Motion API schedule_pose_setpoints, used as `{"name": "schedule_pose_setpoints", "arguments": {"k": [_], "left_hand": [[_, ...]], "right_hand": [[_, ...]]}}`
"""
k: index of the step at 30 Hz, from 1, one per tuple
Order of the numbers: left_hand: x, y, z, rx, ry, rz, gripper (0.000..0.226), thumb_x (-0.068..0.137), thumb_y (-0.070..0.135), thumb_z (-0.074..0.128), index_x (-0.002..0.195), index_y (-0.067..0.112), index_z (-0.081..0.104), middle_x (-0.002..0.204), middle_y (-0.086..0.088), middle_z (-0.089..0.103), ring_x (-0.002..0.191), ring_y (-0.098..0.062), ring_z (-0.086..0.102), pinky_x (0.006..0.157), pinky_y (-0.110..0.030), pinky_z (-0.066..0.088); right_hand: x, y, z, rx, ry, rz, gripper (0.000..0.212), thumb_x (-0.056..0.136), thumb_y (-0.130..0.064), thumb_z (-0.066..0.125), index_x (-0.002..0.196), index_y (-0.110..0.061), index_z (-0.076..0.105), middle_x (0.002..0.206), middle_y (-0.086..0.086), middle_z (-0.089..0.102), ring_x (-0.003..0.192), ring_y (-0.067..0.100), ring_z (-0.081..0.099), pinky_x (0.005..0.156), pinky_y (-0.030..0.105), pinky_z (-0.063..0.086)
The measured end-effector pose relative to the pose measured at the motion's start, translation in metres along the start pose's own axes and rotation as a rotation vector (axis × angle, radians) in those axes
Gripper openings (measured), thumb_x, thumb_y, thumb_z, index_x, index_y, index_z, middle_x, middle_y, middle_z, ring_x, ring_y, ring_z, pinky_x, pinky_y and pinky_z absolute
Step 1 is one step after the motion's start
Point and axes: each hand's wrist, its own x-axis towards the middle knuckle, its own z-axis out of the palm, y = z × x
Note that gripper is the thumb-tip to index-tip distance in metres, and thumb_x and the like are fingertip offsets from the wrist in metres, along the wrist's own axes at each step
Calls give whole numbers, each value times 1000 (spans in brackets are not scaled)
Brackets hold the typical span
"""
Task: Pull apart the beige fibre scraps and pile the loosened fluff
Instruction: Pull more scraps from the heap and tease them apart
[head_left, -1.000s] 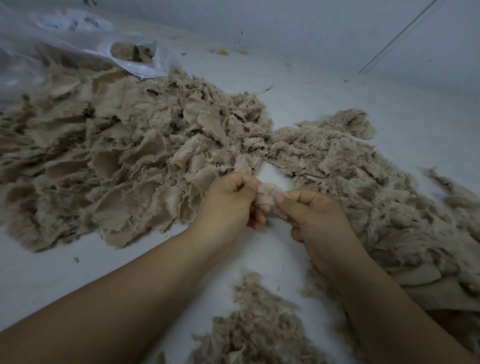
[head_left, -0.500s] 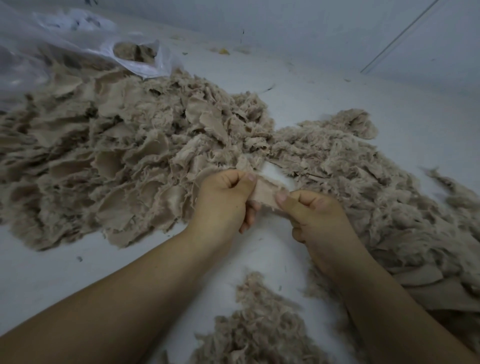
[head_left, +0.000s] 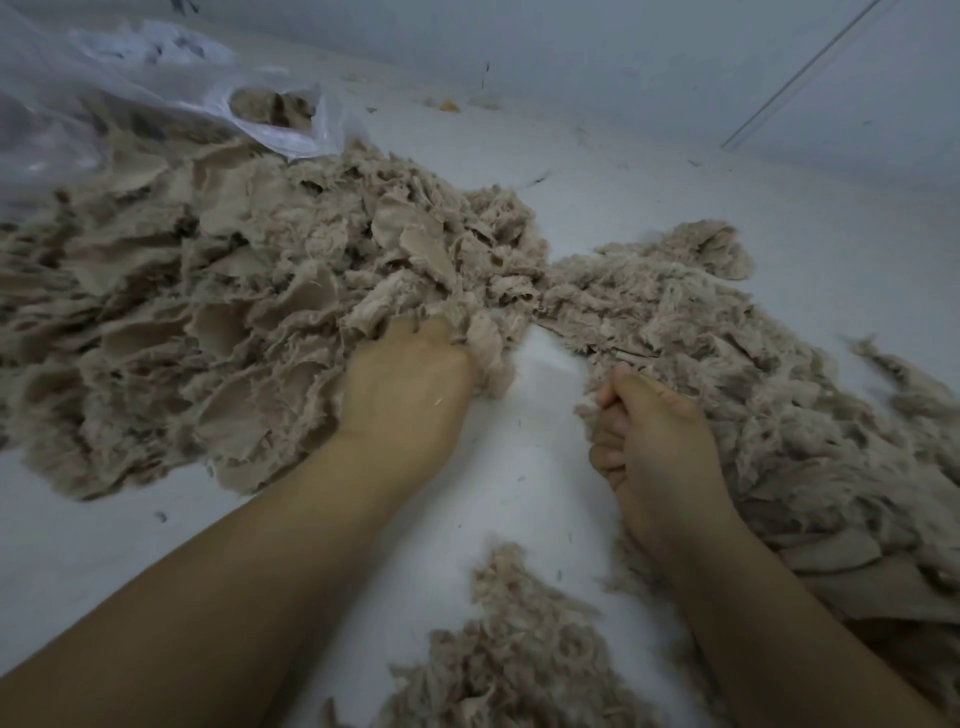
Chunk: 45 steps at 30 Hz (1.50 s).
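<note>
A big heap of beige fibre scraps (head_left: 218, 312) covers the left of the white surface. My left hand (head_left: 410, 384) reaches into its near edge, fingers buried among the scraps and curled round a tuft (head_left: 485, 348). A flatter spread of loosened fluff (head_left: 727, 364) lies on the right. My right hand (head_left: 649, 447) sits at the spread's left edge, fingers curled, with wisps of fluff by the thumb; whether it holds any I cannot tell. A small fluff pile (head_left: 514, 660) lies near me between my forearms.
A clear plastic bag (head_left: 130, 109) with more scraps inside lies at the back left. The white surface (head_left: 545, 467) shows between the heaps and runs back to a pale wall (head_left: 623, 62). Small dark specks dot the surface.
Both hands were pulling one scrap taut between them. Now they have parted: the left has gone forward into the scrap heap, the right has drawn back to the fluff spread.
</note>
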Motion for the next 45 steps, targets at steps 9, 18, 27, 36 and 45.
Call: {"name": "schedule_pose_setpoints", "arguments": {"k": [9, 18, 27, 36, 45], "left_hand": [[-9, 35, -22, -97, 97, 292, 12, 57, 13, 63, 67, 8, 59, 77, -11, 53, 82, -34, 53, 58, -33, 32], [21, 80, 17, -514, -173, 296, 15, 88, 16, 58, 101, 13, 63, 95, -4, 50, 76, -27, 54, 49, -34, 32], [9, 34, 17, -1339, -297, -148, 20, 97, 7, 57, 78, 7, 64, 61, -12, 60, 41, -14, 52, 42, -25, 44], [0, 37, 22, -1254, -204, -29, 9, 91, 0, 58, 85, 5, 57, 70, 3, 53, 54, -3, 48, 51, -30, 47], [-7, 43, 14, -1322, -174, -18, 19, 82, -6, 70, 92, 9, 67, 81, 3, 58, 61, 0, 54, 50, -22, 51]], "right_hand": [[-5, -1, 0, 94, 57, -59, 42, 104, -22, 45, 62, -15, 47, 48, -3, 26, 40, 10, 18, 37, 21, 17], [-3, 1, 0, 106, 128, -109, 43, 102, -18, 47, 60, -14, 54, 45, -3, 29, 41, 9, 22, 37, 20, 19], [8, -1, -2, -26, 154, 60, 21, 97, -5, 53, 86, -4, 72, 49, -1, 29, 40, 8, 20, 35, 19, 19], [1, 1, 0, -212, -69, -9, 26, 100, -12, 53, 88, -15, 76, 44, -11, 38, 36, 2, 29, 35, 15, 25], [8, -7, 4, -231, 11, 173, 27, 102, -7, 41, 93, -2, 66, 43, -5, 36, 34, 3, 27, 33, 18, 23]]}}
